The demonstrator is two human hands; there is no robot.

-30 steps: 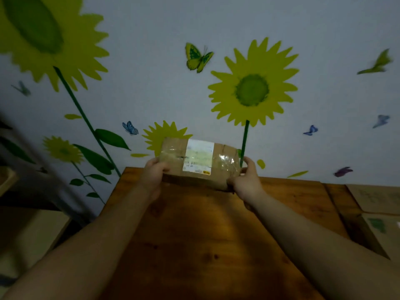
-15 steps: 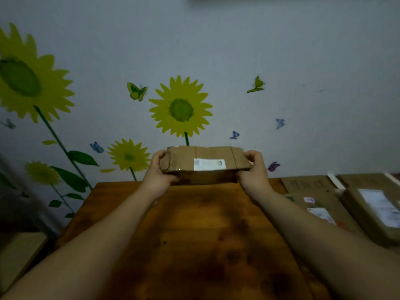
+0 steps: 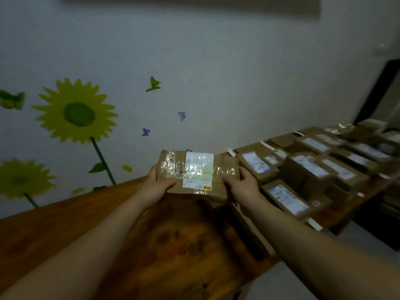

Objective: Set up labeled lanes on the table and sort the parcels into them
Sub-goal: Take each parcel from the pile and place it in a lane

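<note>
A flat brown cardboard parcel (image 3: 198,173) wrapped in clear tape, with a white shipping label facing me, hangs above the far part of the wooden table (image 3: 65,230). My left hand (image 3: 157,187) grips its left end, thumb on the top face. My right hand (image 3: 243,184) grips its right end the same way. To the right, several labelled brown parcels (image 3: 307,169) lie in rows on the table, with white strips (image 3: 266,144) between rows near the wall.
The wall behind carries sunflower and butterfly stickers (image 3: 75,113). The table's front edge runs along grey floor (image 3: 357,241) at the lower right. A dark doorway or panel (image 3: 381,92) stands at the far right.
The view has swung right, bringing the rows of parcels into sight. Both hands carried the parcel rightward and tilted it, so its labelled top face now shows.
</note>
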